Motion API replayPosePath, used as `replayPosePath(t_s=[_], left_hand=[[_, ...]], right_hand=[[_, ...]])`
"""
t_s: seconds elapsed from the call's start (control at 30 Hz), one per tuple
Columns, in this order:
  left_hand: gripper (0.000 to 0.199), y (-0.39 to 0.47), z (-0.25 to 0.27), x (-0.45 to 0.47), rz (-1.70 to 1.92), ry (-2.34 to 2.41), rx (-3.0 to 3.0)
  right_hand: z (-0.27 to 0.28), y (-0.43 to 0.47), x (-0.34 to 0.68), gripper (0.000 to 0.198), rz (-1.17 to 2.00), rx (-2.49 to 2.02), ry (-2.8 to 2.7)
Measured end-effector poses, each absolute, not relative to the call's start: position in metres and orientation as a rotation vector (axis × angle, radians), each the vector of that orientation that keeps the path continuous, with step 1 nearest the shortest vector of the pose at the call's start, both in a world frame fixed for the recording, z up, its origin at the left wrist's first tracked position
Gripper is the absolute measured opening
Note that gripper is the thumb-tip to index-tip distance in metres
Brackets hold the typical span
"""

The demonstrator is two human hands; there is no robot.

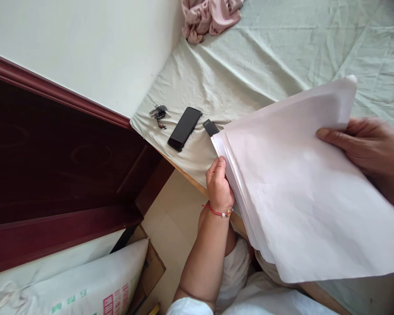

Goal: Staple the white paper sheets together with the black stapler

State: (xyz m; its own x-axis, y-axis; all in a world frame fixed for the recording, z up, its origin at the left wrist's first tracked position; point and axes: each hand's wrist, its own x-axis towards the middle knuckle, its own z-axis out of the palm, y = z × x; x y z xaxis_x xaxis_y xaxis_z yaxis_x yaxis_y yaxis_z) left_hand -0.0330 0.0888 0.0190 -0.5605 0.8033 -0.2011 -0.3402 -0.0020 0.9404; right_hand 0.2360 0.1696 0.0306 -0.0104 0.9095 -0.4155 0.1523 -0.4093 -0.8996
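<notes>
Several large sheets of white paper (302, 188) are held up in front of me, fanned slightly apart along their left side. My left hand (219, 183), with a red bracelet on its wrist, is closed on the left edge of the sheets, thumb up. On the opposite side, my right hand (367, 142) pinches the far edge, its thumb on top of the paper and its other fingers mostly hidden behind. The sheets cover part of a small black item (211, 127) lying on the bed.
A black phone (184, 128) and a bunch of keys (159, 113) lie on the pale green sheet (262, 65) near its corner. Pink cloth (210, 19) is bunched at the back. Dark red wooden furniture (62, 153) stands left, above a white printed sack (85, 280) and cardboard (153, 267).
</notes>
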Motion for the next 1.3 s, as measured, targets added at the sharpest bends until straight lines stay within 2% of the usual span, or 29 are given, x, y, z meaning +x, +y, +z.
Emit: replayPosePath(t_s=[0.23,0.67,1.03,1.3], left_hand=[[0.034,0.089,0.018,-0.033,1.597,1.438,0.66],[0.042,0.087,0.014,-0.034,1.528,1.37,0.773],[0.041,0.086,0.016,-0.033,1.525,1.406,0.745],[0.035,0.087,0.019,-0.031,1.612,1.398,0.515]], right_hand=[[0.029,0.173,0.238,0.031,1.512,-1.623,-1.147],[0.021,0.172,0.237,0.031,1.436,-1.505,-1.185],[0.023,0.172,0.238,0.026,1.439,-1.512,-1.185],[0.025,0.168,0.23,0.025,1.32,-1.457,-1.105]])
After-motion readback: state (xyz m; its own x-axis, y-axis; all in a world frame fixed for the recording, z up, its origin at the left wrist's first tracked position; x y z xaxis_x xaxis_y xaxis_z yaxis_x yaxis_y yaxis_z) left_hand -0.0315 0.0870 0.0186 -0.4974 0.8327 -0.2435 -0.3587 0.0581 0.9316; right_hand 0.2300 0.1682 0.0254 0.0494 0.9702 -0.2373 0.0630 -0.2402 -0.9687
